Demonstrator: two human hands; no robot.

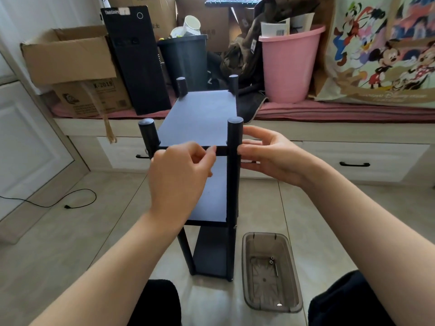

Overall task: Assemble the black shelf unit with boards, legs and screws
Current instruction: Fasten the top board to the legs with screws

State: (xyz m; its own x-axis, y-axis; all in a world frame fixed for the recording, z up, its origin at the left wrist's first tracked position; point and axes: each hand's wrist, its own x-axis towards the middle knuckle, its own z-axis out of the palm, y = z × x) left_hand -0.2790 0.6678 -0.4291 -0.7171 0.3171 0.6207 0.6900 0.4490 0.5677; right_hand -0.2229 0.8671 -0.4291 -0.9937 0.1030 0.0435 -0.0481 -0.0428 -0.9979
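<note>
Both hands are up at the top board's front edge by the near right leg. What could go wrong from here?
1. The shelf unit stands tall and narrow on the tile; a sideways push from the left hand or right hand might tip it.
2. The near left leg looks tilted, so that corner may sit unevenly.
3. The clear tray with screws sits close by the base; a knee could knock it.

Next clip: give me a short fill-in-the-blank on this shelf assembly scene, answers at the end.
1. The shelf unit stands upright on the ____ floor.
2. The clear tray of screws lies to the shelf's ____.
3. The bucket behind the shelf is ____.
4. Both hands, left and right, are at the ____ board.

Answers: tiled; right; pink; top
</note>
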